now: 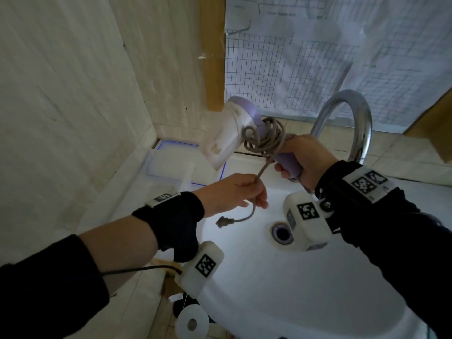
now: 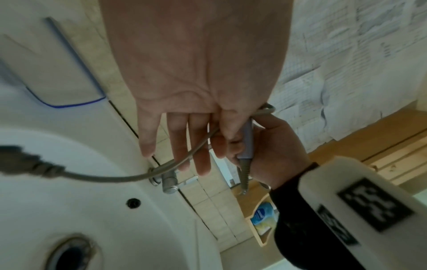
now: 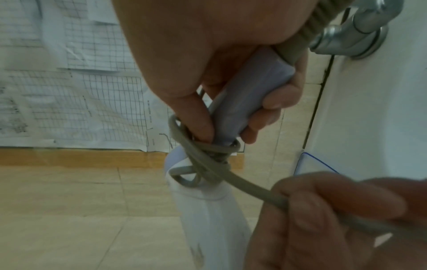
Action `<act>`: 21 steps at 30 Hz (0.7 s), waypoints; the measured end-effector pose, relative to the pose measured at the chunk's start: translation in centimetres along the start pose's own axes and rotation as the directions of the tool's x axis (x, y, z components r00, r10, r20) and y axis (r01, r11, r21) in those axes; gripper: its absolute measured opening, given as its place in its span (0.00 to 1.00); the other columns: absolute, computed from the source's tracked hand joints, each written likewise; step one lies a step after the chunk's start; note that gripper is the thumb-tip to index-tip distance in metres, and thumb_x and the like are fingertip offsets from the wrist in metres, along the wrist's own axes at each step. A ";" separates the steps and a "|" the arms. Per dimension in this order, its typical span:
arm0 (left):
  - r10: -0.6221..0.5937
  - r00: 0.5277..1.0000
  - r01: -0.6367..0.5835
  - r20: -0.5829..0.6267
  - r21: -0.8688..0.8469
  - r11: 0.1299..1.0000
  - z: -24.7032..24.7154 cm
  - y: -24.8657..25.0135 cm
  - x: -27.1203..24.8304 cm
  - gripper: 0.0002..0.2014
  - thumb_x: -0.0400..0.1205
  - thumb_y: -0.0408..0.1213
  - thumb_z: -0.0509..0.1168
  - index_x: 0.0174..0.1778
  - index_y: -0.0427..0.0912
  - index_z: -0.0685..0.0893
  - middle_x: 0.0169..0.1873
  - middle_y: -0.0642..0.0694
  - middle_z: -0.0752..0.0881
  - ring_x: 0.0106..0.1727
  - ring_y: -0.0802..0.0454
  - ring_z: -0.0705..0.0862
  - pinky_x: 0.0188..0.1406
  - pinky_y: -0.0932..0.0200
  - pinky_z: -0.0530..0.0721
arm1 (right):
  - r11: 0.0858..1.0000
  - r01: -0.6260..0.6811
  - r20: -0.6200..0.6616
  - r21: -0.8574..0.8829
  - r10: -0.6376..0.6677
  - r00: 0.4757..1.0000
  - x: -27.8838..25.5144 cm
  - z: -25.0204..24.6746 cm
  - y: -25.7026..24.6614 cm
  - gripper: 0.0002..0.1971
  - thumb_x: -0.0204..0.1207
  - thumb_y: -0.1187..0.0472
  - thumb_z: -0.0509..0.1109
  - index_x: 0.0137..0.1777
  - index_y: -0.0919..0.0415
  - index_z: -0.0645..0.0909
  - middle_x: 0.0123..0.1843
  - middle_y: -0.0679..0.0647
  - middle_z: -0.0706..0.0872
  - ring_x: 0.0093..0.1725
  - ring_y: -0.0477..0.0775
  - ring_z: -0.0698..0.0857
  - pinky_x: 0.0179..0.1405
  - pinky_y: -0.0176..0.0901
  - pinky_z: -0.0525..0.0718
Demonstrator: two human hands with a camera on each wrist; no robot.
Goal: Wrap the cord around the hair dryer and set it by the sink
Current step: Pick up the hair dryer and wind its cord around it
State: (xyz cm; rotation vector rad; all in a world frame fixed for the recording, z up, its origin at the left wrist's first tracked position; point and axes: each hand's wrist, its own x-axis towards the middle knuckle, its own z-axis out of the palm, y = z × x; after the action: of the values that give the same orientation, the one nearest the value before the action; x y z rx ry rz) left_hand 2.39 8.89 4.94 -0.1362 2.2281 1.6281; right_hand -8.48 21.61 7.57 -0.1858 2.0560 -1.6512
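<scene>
A white and lilac hair dryer (image 1: 232, 128) is held up over the white sink (image 1: 305, 289), nozzle pointing down-left. My right hand (image 1: 303, 160) grips its lilac handle (image 3: 245, 102). Several loops of grey cord (image 1: 266, 138) circle the top of the handle (image 3: 208, 155). From there the cord (image 3: 249, 188) runs taut to my left hand (image 1: 234, 194), which pinches it between thumb and fingers (image 3: 323, 206). The short free end with the plug (image 1: 223, 221) dangles below that hand over the basin; the plug (image 2: 20, 159) looks blurred in the left wrist view.
A curved chrome tap (image 1: 352, 123) rises just behind my right hand. A clear box with a blue-edged lid (image 1: 176, 165) sits on the sink's back left ledge. The tiled wall (image 1: 73, 94) is close on the left. A toilet roll (image 1: 192, 322) lies below the sink.
</scene>
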 end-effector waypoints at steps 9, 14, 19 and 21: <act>-0.074 0.975 0.085 -0.212 0.045 0.995 -2.1 0.1 0.5 0.18 0.86 0.36 0.55 0.31 0.36 0.78 0.42 0.50 0.85 0.52 0.54 0.79 0.56 0.74 0.78 | 0.994 0.033 0.290 0.102 -0.061 0.955 0.1 -1.2 0.6 0.06 0.64 0.71 0.63 0.35 0.68 0.82 0.22 0.58 0.85 0.18 0.53 0.77 0.16 0.35 0.71; 0.000 0.981 0.072 -0.194 0.364 0.929 -2.7 2.5 -1.1 0.20 0.85 0.20 0.47 0.36 0.49 0.72 0.41 0.50 0.77 0.36 0.60 0.81 0.26 0.80 0.77 | 0.991 0.128 0.536 -0.043 -0.085 0.840 -0.2 -2.0 0.9 0.13 0.60 0.75 0.65 0.22 0.63 0.85 0.18 0.54 0.81 0.18 0.52 0.75 0.23 0.42 0.69; 0.031 0.977 0.078 -0.210 0.493 0.866 -6.1 0.4 2.3 0.08 0.79 0.29 0.63 0.44 0.27 0.85 0.48 0.41 0.86 0.55 0.47 0.83 0.59 0.52 0.81 | 0.894 0.292 0.632 -0.341 -0.012 0.775 -0.9 -1.8 0.0 0.12 0.60 0.71 0.67 0.21 0.56 0.84 0.16 0.47 0.78 0.18 0.46 0.74 0.26 0.42 0.72; 0.121 0.965 0.059 -0.234 0.640 0.766 -7.0 -0.1 2.5 0.04 0.73 0.37 0.70 0.39 0.40 0.87 0.40 0.47 0.88 0.48 0.48 0.85 0.56 0.46 0.82 | 0.823 0.331 0.627 -0.461 0.038 0.778 -1.0 -1.6 -0.3 0.17 0.64 0.70 0.69 0.19 0.50 0.83 0.18 0.46 0.79 0.18 0.44 0.76 0.27 0.41 0.76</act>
State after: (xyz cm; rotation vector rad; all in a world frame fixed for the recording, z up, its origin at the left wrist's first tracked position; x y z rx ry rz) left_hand -1.54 2.61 5.76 -0.1315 2.8759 0.7933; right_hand -8.40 23.29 8.39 -0.9849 1.9392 -0.8273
